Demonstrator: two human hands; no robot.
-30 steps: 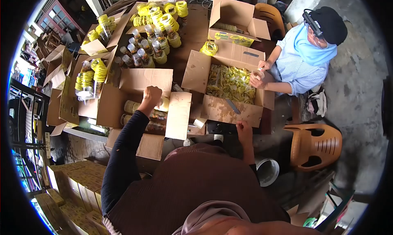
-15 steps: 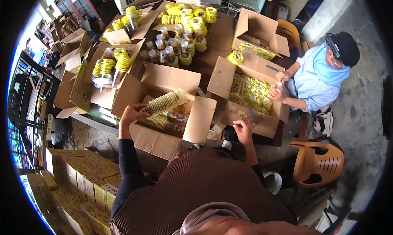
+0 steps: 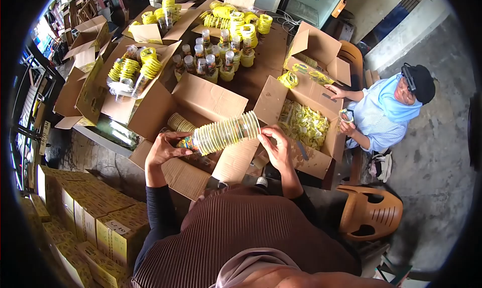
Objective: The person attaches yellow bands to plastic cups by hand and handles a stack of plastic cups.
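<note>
A long stack of nested clear plastic cups (image 3: 226,133) with pale yellowish rims lies nearly level in front of me, over an open cardboard box (image 3: 208,98). My left hand (image 3: 168,148) is wrapped round its narrow left end, where a colourful print shows. At the wide right end, my right hand (image 3: 276,145) pinches the rim of the last cup. Another cup stack (image 3: 179,123) lies inside the box, partly hidden behind the held one.
A second carton (image 3: 321,170) holds many small yellow-and-white pieces. Across it, a co-worker (image 3: 386,107) holds a cup (image 3: 346,116). Cup stacks with dark contents (image 3: 211,64) and yellow ring stacks (image 3: 248,34) stand behind. An orange chair (image 3: 374,212) and sealed cartons (image 3: 90,207) flank me.
The cup stack has risen out of the box towards me and to the right. My right hand has come up to its rim end. The co-worker now holds a cup.
</note>
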